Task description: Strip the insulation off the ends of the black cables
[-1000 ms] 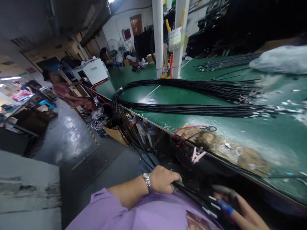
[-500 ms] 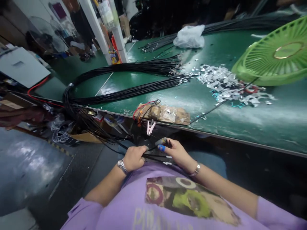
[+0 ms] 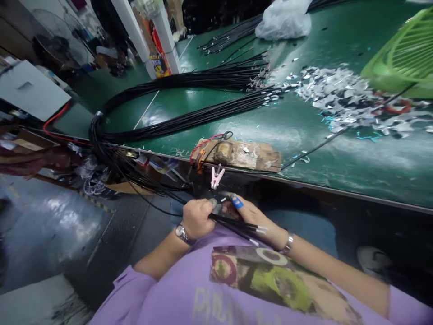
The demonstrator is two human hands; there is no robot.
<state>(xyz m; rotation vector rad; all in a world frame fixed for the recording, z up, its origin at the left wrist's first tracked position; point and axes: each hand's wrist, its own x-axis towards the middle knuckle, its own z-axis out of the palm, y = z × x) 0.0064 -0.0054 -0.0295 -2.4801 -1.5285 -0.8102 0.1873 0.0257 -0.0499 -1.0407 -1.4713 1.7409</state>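
Note:
In the head view my left hand [image 3: 199, 219] is closed around several black cables [image 3: 237, 221], whose white-tipped ends stick out to the right below my right hand. My right hand [image 3: 250, 214] is just beside it, blue tape on its thumb and fingers bent in around a cable end. A small white tip [image 3: 223, 199] shows between the two hands; the right fingertips partly hide the rest. Just above my hands, a pink clip [image 3: 217, 178] hangs at the table edge by a worn wooden block [image 3: 250, 155].
A long bundle of black cables [image 3: 176, 122] loops over the green table [image 3: 324, 174] and down its front edge. White and blue scraps [image 3: 338, 97] lie in a heap near a green fan [image 3: 402, 58]. A plastic bag [image 3: 284, 20] sits farther back.
The view has shifted, so the table things sit higher and the scraps farther right. My hands have come closer together, and the white-tipped cable ends reach farther out past my left hand.

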